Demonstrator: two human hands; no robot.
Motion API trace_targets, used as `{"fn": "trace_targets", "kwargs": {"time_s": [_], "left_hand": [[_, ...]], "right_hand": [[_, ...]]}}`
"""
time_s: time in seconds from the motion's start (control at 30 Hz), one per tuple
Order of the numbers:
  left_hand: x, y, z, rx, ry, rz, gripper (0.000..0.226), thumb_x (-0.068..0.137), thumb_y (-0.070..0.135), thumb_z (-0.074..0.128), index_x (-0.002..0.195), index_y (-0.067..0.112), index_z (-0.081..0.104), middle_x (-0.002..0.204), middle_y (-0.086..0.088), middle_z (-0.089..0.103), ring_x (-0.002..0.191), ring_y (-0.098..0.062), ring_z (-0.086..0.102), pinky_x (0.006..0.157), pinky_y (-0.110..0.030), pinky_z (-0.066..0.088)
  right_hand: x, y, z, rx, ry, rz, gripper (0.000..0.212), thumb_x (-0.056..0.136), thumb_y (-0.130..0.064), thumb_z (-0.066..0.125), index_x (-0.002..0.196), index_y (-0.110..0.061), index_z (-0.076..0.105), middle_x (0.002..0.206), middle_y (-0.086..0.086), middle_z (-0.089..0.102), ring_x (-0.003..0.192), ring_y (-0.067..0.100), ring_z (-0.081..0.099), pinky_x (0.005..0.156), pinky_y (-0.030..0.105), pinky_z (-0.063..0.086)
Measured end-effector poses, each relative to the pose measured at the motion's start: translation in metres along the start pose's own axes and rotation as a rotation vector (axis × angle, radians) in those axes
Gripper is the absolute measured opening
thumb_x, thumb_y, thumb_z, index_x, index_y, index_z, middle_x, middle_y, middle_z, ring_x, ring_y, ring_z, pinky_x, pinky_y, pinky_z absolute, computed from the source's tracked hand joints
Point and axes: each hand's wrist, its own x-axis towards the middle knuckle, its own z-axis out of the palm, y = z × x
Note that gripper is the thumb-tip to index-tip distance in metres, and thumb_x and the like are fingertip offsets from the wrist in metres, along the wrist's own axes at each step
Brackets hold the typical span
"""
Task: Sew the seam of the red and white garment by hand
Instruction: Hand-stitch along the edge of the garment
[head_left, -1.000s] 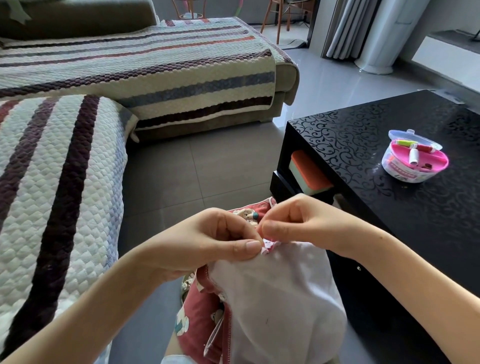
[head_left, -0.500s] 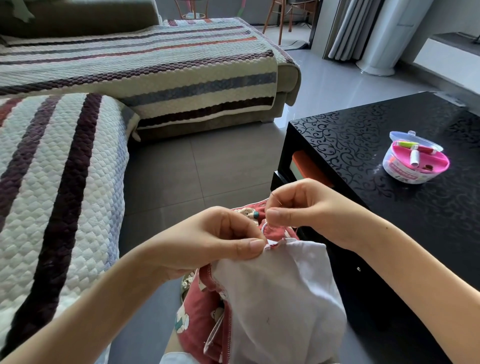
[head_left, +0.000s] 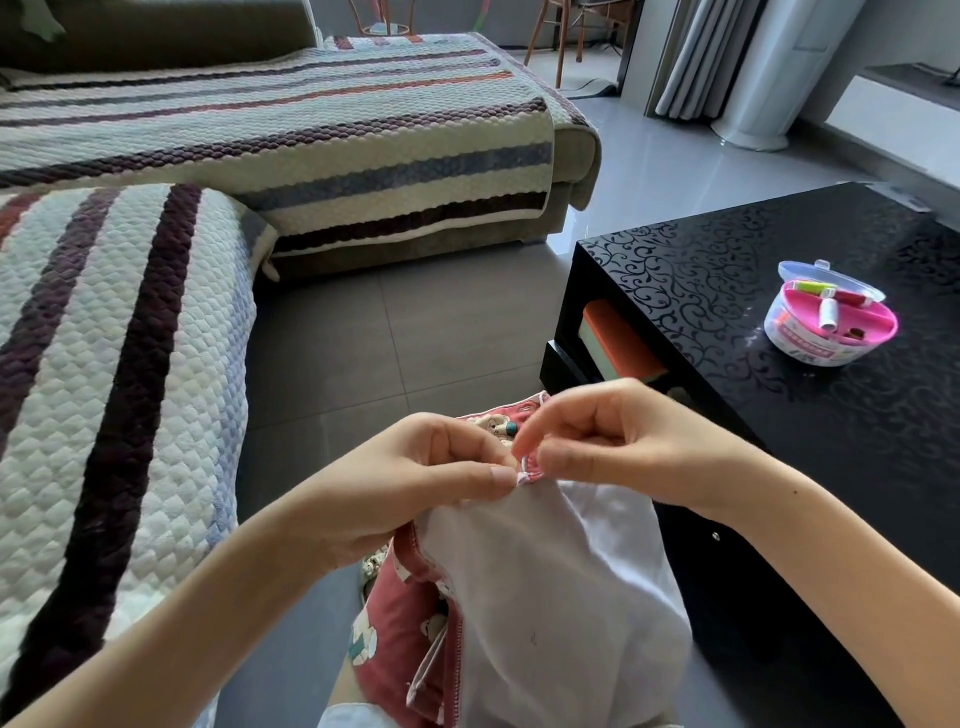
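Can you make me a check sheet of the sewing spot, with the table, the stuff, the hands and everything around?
Surface: black patterned table, right of the hands.
Job's things: red and white garment held up; sewing kit tub with thread spools on the table; needle too small to see.
Clutter: orange-topped box on the table's lower shelf.
Grippers: left hand pinches the garment's seam edge; right hand pinches it alongside.
Cables: nothing seen.
Surroundings: striped sofa cover, grey floor tiles, curtains.

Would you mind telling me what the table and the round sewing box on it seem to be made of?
Table: probably lacquered wood or board, glossy black; it reflects light and bears a scroll pattern. Sewing box: plastic, it seems; clear lid and wall, smooth pink tray inside.
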Motion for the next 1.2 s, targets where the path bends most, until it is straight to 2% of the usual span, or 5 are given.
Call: {"fn": "trace_targets", "kwargs": {"time_s": [0.37, 0.53, 0.8, 0.97, 1.2], "left_hand": [[0.002, -0.008, 0.007, -0.005, 0.252, -0.08, 0.017, 0.069, 0.004, 0.078, 0.059, 0.014, 0.068, 0.059, -0.004, 0.063, 0.051, -0.009, 0.056, 0.048, -0.016, 0.045], [0.005, -0.01, 0.017, -0.034, 0.379, -0.077, 0.016, 0.08, -0.001, 0.068, 0.065, 0.005, 0.067, 0.064, -0.009, 0.065, 0.052, -0.011, 0.057, 0.048, -0.017, 0.046], [0.006, -0.001, 0.016, -0.078, 0.274, -0.09, 0.014, 0.073, -0.001, 0.071, 0.065, 0.01, 0.072, 0.063, -0.003, 0.068, 0.056, -0.007, 0.061, 0.052, -0.014, 0.046], [0.006, 0.0, 0.016, -0.087, 0.245, -0.087, 0.008, 0.059, 0.012, 0.075, 0.067, 0.009, 0.074, 0.066, -0.006, 0.069, 0.058, -0.01, 0.063, 0.053, -0.017, 0.049], [0.007, 0.0, 0.016, -0.006, 0.222, -0.1, 0.01, 0.069, 0.001, 0.08, 0.068, 0.009, 0.075, 0.067, -0.006, 0.069, 0.059, -0.011, 0.063, 0.056, -0.018, 0.05]], "right_hand": [[-0.011, 0.009, 0.004, 0.08, 0.107, 0.082, 0.012, 0.068, -0.014, 0.072, 0.059, -0.015, 0.064, 0.059, 0.0, 0.054, 0.056, 0.006, 0.047, 0.053, 0.013, 0.036], [-0.012, 0.013, 0.006, 0.065, 0.208, 0.093, 0.015, 0.066, -0.017, 0.071, 0.054, -0.018, 0.062, 0.056, -0.001, 0.052, 0.054, 0.006, 0.042, 0.05, 0.015, 0.031], [-0.01, 0.007, 0.0, 0.122, 0.161, 0.081, 0.014, 0.074, -0.015, 0.075, 0.07, -0.006, 0.066, 0.06, -0.005, 0.061, 0.055, 0.0, 0.053, 0.054, 0.008, 0.04], [-0.003, 0.003, -0.003, 0.162, 0.18, 0.089, 0.011, 0.075, -0.016, 0.072, 0.066, -0.011, 0.067, 0.052, -0.006, 0.053, 0.043, 0.002, 0.039, 0.043, 0.01, 0.03], [0.009, -0.006, -0.005, 0.167, 0.208, 0.02, 0.012, 0.07, -0.011, 0.077, 0.064, -0.01, 0.066, 0.053, -0.006, 0.055, 0.046, 0.002, 0.04, 0.045, 0.01, 0.03]]}}
